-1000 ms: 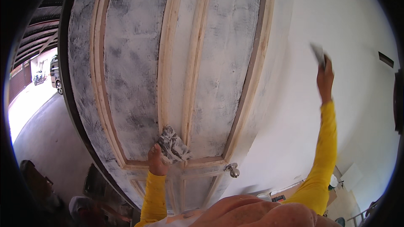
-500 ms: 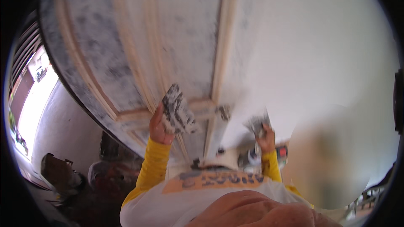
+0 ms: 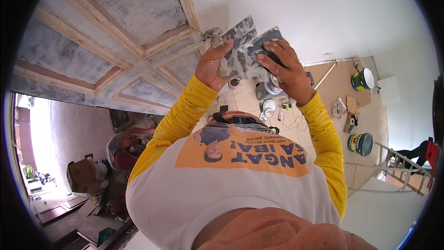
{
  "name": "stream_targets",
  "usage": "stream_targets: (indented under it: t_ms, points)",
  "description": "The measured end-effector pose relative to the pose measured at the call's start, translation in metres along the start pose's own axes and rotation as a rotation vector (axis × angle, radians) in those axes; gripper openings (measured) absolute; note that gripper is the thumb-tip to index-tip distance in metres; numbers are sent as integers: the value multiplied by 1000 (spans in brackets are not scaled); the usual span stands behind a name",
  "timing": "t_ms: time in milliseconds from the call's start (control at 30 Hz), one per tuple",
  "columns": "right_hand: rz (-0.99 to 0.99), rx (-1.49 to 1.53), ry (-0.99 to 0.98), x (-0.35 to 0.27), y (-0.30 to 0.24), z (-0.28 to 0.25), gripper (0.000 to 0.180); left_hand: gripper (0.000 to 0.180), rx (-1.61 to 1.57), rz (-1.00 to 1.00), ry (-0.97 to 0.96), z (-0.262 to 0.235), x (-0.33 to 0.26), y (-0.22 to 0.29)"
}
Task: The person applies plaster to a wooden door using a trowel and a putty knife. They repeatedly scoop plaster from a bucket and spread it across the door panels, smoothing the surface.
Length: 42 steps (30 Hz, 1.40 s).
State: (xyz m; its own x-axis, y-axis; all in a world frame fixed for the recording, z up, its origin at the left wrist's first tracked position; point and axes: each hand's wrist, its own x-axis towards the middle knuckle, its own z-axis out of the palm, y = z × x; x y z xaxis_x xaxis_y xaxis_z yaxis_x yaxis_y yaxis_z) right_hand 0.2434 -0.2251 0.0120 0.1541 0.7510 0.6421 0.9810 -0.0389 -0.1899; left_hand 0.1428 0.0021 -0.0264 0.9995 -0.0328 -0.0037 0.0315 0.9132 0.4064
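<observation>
Upper centre: left hand grips smeared plate, right hand a scraper; low, steady angle should gather paste cleanly

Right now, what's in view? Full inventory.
Left blade: 1, smeared grey, upper centre
Right blade: 1, smeared dark grey, beside left blade
Door: 1, patchy grey-white, upper left
Knob: 1, silver, door edge
Wall: 1, white, upper right
Floor: 1, pale tiles, centre
Buckets: 2, dark green, right
Sheet: 1, brown, right
Ladder: 1, silver, lower right
Box: 1, brown, lower left
Co-workers: 1 clear, pale top, left; perhaps another, right edge
Small clutter: uncountable, mixed, centre right
Left hand: 1, white-flecked, holding left blade
Right hand: 1, white-flecked, holding right blade
Sleeves: 2, yellow, below the hands
Shirt: 1, white with orange print, lower centre
</observation>
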Motion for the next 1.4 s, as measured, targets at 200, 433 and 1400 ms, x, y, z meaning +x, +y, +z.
stream_targets:
  t_ms: [200,433,1400]
  points:
    - [256,-6,-35,-24,16,-1,61,30,643,621,173,-11,-6,29]
    - [876,1911,381,23,-29,14,45,36,1514,1296,172,5,-37,56]
    - [-1093,-771,637,532,-181,-243,35,14,1756,2541,932,-72,-89,268]
